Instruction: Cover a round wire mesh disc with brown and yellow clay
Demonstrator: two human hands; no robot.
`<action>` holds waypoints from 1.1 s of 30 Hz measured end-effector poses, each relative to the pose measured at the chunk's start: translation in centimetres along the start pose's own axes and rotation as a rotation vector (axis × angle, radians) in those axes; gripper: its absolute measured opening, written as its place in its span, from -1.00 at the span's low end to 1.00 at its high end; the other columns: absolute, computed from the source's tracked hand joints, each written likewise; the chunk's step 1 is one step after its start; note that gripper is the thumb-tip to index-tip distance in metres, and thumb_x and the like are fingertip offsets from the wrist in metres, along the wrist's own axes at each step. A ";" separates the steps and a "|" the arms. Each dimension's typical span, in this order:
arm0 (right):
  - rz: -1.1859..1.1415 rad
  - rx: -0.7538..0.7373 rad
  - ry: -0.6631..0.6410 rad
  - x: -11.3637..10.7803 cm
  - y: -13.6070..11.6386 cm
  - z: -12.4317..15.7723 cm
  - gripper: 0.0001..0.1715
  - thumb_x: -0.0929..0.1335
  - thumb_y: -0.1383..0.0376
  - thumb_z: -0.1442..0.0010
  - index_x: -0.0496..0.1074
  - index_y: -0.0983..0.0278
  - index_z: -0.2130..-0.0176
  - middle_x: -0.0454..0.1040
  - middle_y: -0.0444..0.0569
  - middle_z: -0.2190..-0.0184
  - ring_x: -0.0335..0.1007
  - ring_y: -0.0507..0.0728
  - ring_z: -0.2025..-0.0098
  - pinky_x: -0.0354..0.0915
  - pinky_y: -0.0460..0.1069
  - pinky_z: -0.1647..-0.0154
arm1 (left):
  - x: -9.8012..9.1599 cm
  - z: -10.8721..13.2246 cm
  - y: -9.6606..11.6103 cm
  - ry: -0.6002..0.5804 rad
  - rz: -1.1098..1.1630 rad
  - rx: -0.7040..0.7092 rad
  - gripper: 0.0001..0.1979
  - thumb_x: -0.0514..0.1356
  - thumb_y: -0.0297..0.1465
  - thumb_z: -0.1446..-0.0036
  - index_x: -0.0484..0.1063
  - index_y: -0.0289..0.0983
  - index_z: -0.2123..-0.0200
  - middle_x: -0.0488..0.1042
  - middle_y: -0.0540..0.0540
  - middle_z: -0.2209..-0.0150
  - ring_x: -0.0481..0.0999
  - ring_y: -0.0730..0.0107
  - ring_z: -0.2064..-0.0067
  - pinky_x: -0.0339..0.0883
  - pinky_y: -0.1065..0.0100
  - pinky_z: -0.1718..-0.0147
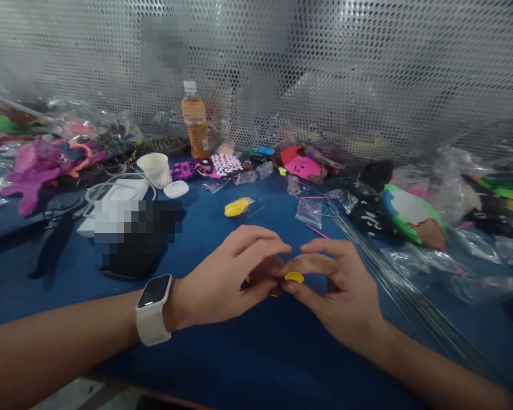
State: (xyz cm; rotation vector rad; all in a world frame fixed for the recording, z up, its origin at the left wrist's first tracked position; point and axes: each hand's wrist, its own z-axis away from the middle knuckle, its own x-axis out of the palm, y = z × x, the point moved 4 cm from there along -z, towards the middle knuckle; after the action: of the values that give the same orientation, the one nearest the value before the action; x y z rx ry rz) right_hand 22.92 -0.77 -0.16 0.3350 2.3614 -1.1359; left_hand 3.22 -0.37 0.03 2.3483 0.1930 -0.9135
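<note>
Over the blue table (248,353), my two hands meet near the middle of the view. My right hand (342,285) pinches a small yellow piece (294,277) between thumb and fingers. My left hand (235,273), with a watch on its wrist, is closed, fingers curled toward the thumb; bits of yellow show between its fingers, the rest hidden. Fingertips of both hands touch or nearly touch. Beyond them lies a yellow lump in clear wrap (237,207).
A bottle (195,128), paper cup (155,169) and white power bank (123,196) stand or lie at back left, a black phone (132,256) nearer. Colourful clay figures and plastic bags line the back. Clear thin rods (393,285) run along the right.
</note>
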 end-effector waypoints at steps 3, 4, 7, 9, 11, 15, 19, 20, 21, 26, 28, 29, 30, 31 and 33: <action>-0.045 0.064 -0.041 0.6 0.0 0.3 -0.83 0.49 0.13 -0.33 0.53 0.13 0.14 0.67 -0.05 0.17 0.70 0.14 0.26 0.62 0.02 0.20 | -0.2 -0.1 1.0 -0.013 -0.177 0.221 -0.67 0.22 -0.49 -0.42 0.40 -0.27 -0.21 0.54 -0.18 -0.13 0.41 0.18 -0.25 0.32 0.12 -0.27; -0.067 0.084 -0.055 0.7 0.0 0.3 -0.83 0.49 0.12 -0.32 0.54 0.15 0.17 0.66 -0.02 0.11 0.70 0.14 0.23 0.62 0.03 0.17 | -0.2 -0.1 1.1 -0.013 -0.226 0.256 -0.72 0.20 -0.47 -0.44 0.43 -0.28 -0.18 0.57 -0.16 -0.09 0.43 0.18 -0.23 0.33 0.12 -0.25; -0.157 0.176 -0.083 1.0 0.1 0.4 -0.71 0.53 0.13 -0.27 0.54 0.15 0.06 0.63 0.00 0.06 0.69 0.15 0.17 0.62 0.05 0.09 | -0.5 -0.2 1.3 0.014 -0.282 0.283 -0.81 0.18 -0.40 -0.48 0.49 -0.29 -0.07 0.63 -0.14 0.01 0.50 0.21 -0.13 0.40 0.17 -0.13; -0.243 0.280 -0.102 1.1 0.3 0.5 -0.54 0.54 0.15 -0.25 0.48 0.14 -0.10 0.63 -0.02 0.10 0.68 0.13 0.20 0.62 0.03 0.12 | -0.7 -0.3 1.3 0.041 -0.298 0.289 -0.84 0.19 -0.38 -0.47 0.51 -0.29 -0.02 0.64 -0.13 0.04 0.53 0.21 -0.08 0.43 0.18 -0.08; -0.361 0.361 -0.117 1.2 0.4 0.4 -0.39 0.55 0.16 -0.24 0.38 0.14 -0.20 0.64 -0.06 0.18 0.67 0.12 0.23 0.62 0.01 0.17 | -0.8 -0.3 1.4 0.064 -0.309 0.285 -0.87 0.21 -0.38 -0.46 0.51 -0.28 0.02 0.64 -0.11 0.07 0.55 0.22 -0.03 0.44 0.18 -0.05; -0.471 0.366 -0.088 1.1 0.2 0.1 -0.36 0.57 0.20 -0.22 0.36 0.16 -0.20 0.64 -0.10 0.28 0.67 0.12 0.24 0.61 -0.02 0.17 | -0.9 -0.3 1.4 0.064 -0.308 0.248 -0.86 0.25 -0.38 -0.42 0.50 -0.27 0.00 0.65 -0.11 0.05 0.56 0.22 -0.02 0.45 0.19 -0.05; -0.394 0.332 -0.059 0.8 0.3 -0.1 -0.59 0.60 0.15 -0.16 0.56 0.18 0.03 0.60 0.05 0.02 0.65 0.11 0.20 0.62 -0.02 0.14 | -0.7 -0.3 1.5 0.014 -0.290 0.275 -0.76 0.23 -0.36 -0.45 0.48 -0.29 -0.12 0.64 -0.14 -0.05 0.53 0.23 -0.13 0.40 0.21 -0.13; -0.371 0.328 -0.068 0.8 0.4 -0.1 -0.67 0.60 0.12 -0.15 0.60 0.20 0.13 0.57 0.07 -0.06 0.65 0.11 0.17 0.62 -0.01 0.10 | -0.7 -0.3 1.5 -0.005 -0.284 0.281 -0.77 0.22 -0.35 -0.46 0.49 -0.28 -0.10 0.64 -0.13 -0.06 0.53 0.24 -0.13 0.39 0.23 -0.13; -0.350 0.325 -0.082 0.8 0.5 -0.1 -0.72 0.60 0.11 -0.14 0.62 0.21 0.23 0.53 0.08 -0.12 0.64 0.12 0.14 0.61 0.00 0.07 | -0.7 -0.3 1.5 -0.021 -0.277 0.284 -0.79 0.21 -0.35 -0.47 0.51 -0.28 -0.07 0.64 -0.11 -0.06 0.54 0.26 -0.13 0.39 0.24 -0.12; -0.348 0.345 -0.122 1.0 0.6 -0.3 -0.78 0.59 0.10 -0.15 0.68 0.18 0.30 0.50 0.08 -0.21 0.63 0.16 0.03 0.60 0.02 -0.02 | -0.9 -0.4 1.3 -0.013 -0.281 0.270 -0.81 0.14 -0.34 -0.51 0.53 -0.26 0.00 0.65 -0.08 0.00 0.55 0.31 -0.09 0.39 0.30 -0.09; -0.362 0.364 -0.133 1.2 0.5 -0.4 -0.78 0.59 0.10 -0.14 0.68 0.17 0.28 0.51 0.07 -0.23 0.63 0.18 0.01 0.60 0.01 0.01 | -0.9 -0.4 1.2 0.005 -0.299 0.262 -0.78 0.10 -0.33 -0.53 0.53 -0.24 0.08 0.65 -0.07 0.04 0.54 0.33 -0.06 0.38 0.31 -0.07; -0.359 0.367 -0.144 1.4 0.4 -0.5 -0.79 0.59 0.10 -0.14 0.68 0.17 0.29 0.52 0.08 -0.23 0.63 0.19 -0.01 0.60 0.00 0.02 | -0.9 -0.4 1.2 -0.001 -0.311 0.259 -0.76 0.08 -0.32 -0.54 0.53 -0.24 0.12 0.65 -0.06 0.07 0.54 0.33 -0.05 0.38 0.31 -0.07; -0.352 0.363 -0.152 1.5 0.3 -0.5 -0.78 0.59 0.10 -0.14 0.68 0.18 0.32 0.54 0.08 -0.21 0.63 0.20 -0.02 0.60 0.00 0.02 | -0.8 -0.4 1.1 -0.007 -0.318 0.258 -0.74 0.08 -0.31 -0.54 0.53 -0.24 0.15 0.65 -0.06 0.09 0.54 0.33 -0.05 0.38 0.32 -0.06; -0.344 0.359 -0.158 1.7 0.2 -0.5 -0.77 0.60 0.10 -0.14 0.67 0.19 0.33 0.57 0.09 -0.18 0.63 0.21 -0.04 0.60 0.00 0.02 | -0.7 -0.3 1.1 -0.027 -0.323 0.258 -0.73 0.08 -0.31 -0.54 0.53 -0.24 0.17 0.64 -0.07 0.10 0.53 0.33 -0.05 0.37 0.32 -0.06; -0.321 0.352 -0.140 1.9 0.2 -0.6 -0.74 0.61 0.09 -0.10 0.66 0.20 0.33 0.62 0.11 -0.12 0.63 0.23 -0.05 0.59 0.01 0.00 | -0.5 -0.3 1.0 -0.053 -0.325 0.270 -0.74 0.09 -0.30 -0.53 0.53 -0.27 0.15 0.63 -0.10 0.09 0.52 0.31 -0.05 0.37 0.30 -0.05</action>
State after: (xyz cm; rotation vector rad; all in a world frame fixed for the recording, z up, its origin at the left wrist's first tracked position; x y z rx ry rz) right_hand 21.23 -0.21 -0.99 -0.0120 2.1367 -1.6734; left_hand 3.35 -0.90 1.03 2.5828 0.4662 -1.2205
